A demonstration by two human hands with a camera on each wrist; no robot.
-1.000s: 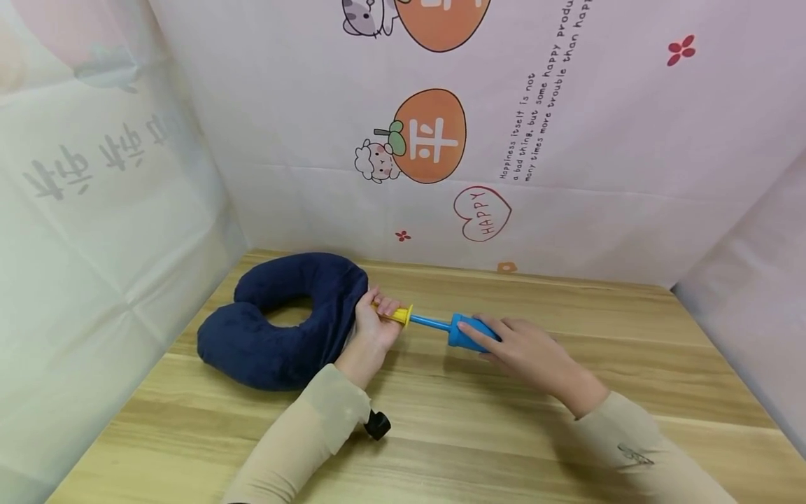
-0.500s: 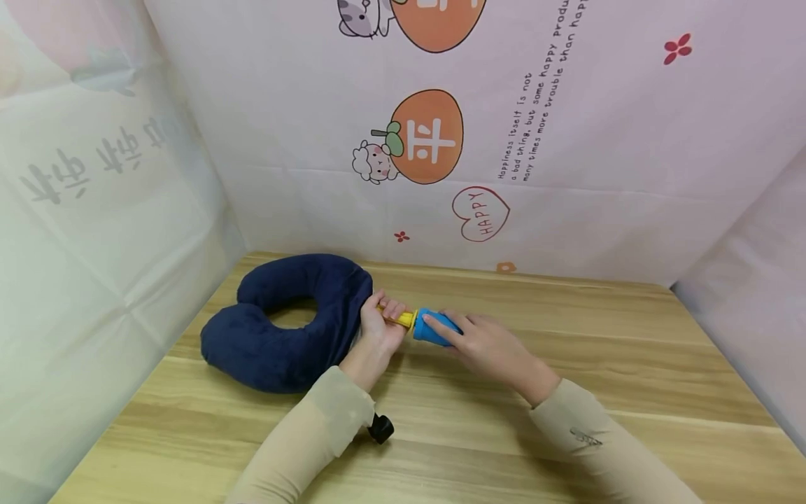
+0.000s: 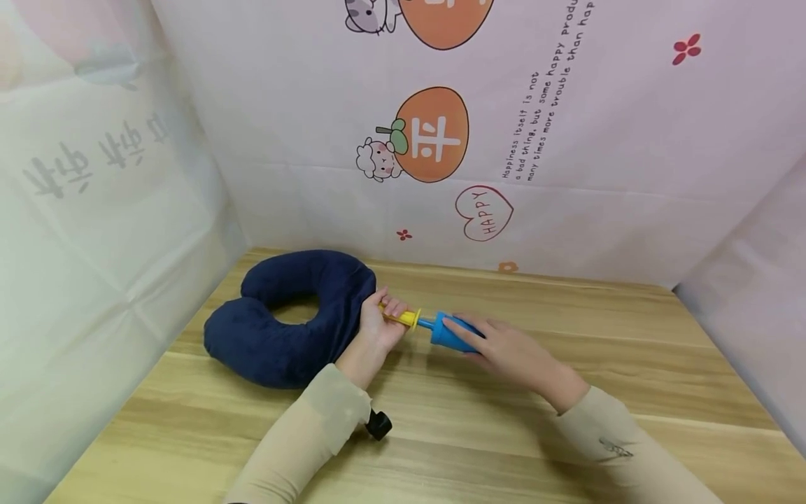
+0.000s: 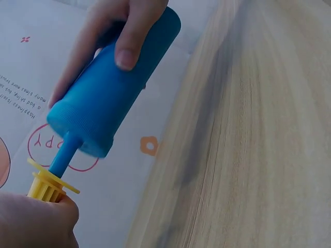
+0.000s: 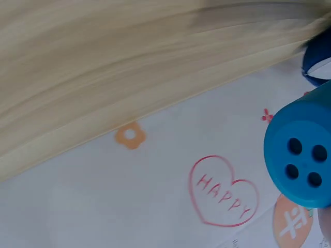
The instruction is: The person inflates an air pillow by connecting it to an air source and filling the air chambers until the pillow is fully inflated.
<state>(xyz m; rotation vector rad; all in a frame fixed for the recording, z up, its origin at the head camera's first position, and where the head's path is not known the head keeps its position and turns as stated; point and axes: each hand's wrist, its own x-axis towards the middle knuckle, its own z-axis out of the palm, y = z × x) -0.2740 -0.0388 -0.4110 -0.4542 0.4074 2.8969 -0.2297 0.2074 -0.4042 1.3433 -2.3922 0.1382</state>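
Observation:
A navy U-shaped neck pillow [image 3: 343,308] lies at the left of the table. My left hand [image 3: 380,327] is at its right edge and grips the yellow end [image 3: 409,319] of a hand pump [image 3: 448,333], whose tip is hidden by fingers and pillow. A short length of blue rod [image 4: 65,154] shows between the yellow flange and the blue barrel. My right hand [image 3: 513,353] grips that barrel, thumb [image 4: 127,54] along its side in the left wrist view. Several round holes mark the barrel's end cap [image 5: 305,160] in the right wrist view.
The wood-grain table [image 3: 478,434] meets a printed white cloth wall [image 3: 315,140] at the back. Similar cloth hangs on the left [image 3: 107,259] and right [image 3: 755,259]. A small black device [image 3: 378,425] sits under the left wrist.
My right hand has pushed the pump barrel left against the yellow flange, then drawn it partly back right, so some rod shows again. My left hand keeps its grip beside the pillow.

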